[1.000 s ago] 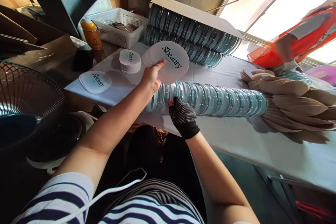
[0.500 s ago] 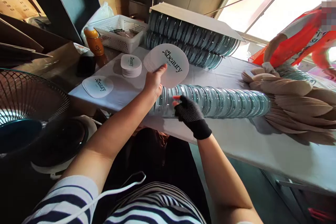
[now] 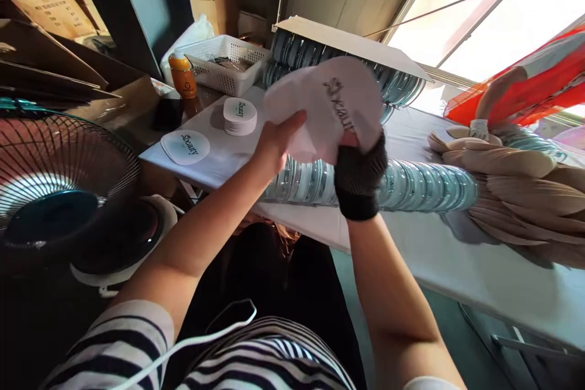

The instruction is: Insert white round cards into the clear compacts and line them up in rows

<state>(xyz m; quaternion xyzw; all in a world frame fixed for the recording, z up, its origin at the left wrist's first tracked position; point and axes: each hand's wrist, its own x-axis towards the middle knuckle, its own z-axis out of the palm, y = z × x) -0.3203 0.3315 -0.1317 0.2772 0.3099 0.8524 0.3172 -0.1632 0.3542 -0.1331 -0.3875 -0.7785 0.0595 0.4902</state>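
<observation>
My bare left hand (image 3: 276,143) grips a stack of white rounded cards (image 3: 297,97), thumb across the face. My right hand (image 3: 361,177), in a black dotted glove with bare fingertips, pinches the right side of a card (image 3: 361,82) printed "Sbeauty". That card is smeared by motion, and I cannot tell if it is fully apart from the stack. Just below both hands lies a long row of clear round plastic pieces (image 3: 415,186), nested on their sides. A smaller card stack (image 3: 240,117) and some fanned cards (image 3: 185,147) lie to the left.
A white basket (image 3: 219,73) and an orange bottle (image 3: 183,76) stand at the back left. More clear pieces sit under a cardboard sheet (image 3: 351,42). Brown fanned sheets (image 3: 525,189) cover the right, where a co-worker's gloved hand (image 3: 479,128) rests. A fan (image 3: 59,183) stands left.
My right hand has risen from the row of clear pieces to the cards and taken hold of one. The cards have swung right and now blur. The whole view has shifted slightly.
</observation>
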